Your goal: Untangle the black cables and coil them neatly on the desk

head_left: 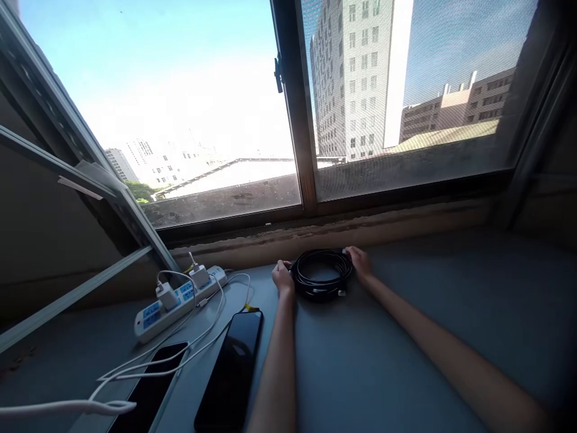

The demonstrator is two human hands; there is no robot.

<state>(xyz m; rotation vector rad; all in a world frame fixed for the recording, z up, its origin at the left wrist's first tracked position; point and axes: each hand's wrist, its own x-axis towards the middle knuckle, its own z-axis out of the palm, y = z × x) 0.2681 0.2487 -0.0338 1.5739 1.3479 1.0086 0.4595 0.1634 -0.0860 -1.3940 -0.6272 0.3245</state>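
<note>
A coil of black cable lies on the grey surface below the window, with light-coloured connector ends showing at its front edge. My left hand is closed on the coil's left side, fingers curled at its edge. At the right side of the coil, my right hand pinches it near the upper right, by a connector.
To the left, a white power strip holds two white chargers with white cables. Two dark phones lie in front of it. A window frame rises behind, and metal bars stand at far left.
</note>
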